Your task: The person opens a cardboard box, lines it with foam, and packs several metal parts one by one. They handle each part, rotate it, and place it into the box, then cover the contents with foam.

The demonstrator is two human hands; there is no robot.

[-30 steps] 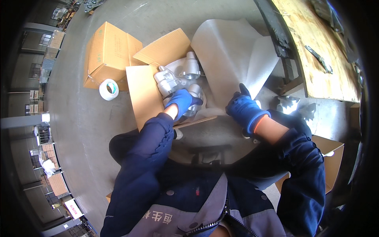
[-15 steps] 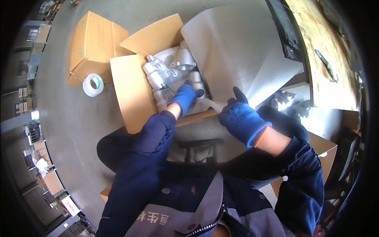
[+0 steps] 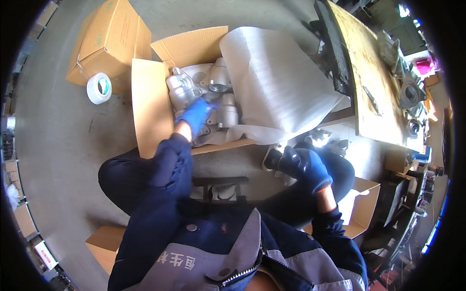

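Observation:
Inside an open cardboard box [image 3: 152, 109], several silver-grey cast metal parts [image 3: 226, 112] lie on white foam lining. My left hand [image 3: 195, 116], in a blue glove with a dark coating, reaches in among these castings. Motion smears its fingers, so its grip cannot be made out. A large white foam sheet [image 3: 276, 77] rises from the box and drapes over its right side. My right hand [image 3: 308, 167], gloved alike, is low beside my right knee, apart from the sheet. Its dark fingers point left and look partly bent; whether they hold anything is unclear.
A closed carton [image 3: 109, 46] stands at far left, with a tape roll [image 3: 99, 88] before it. A wooden worktop [image 3: 366, 82] bearing metal parts is on the right. More castings [image 3: 320, 137] lie beneath the sheet's edge. Open cartons [image 3: 365, 206] flank my legs.
My right hand has left the foam sheet's edge and dropped toward my right knee. The sheet has settled lower. My left hand has shifted leftward among the castings. The view has moved too.

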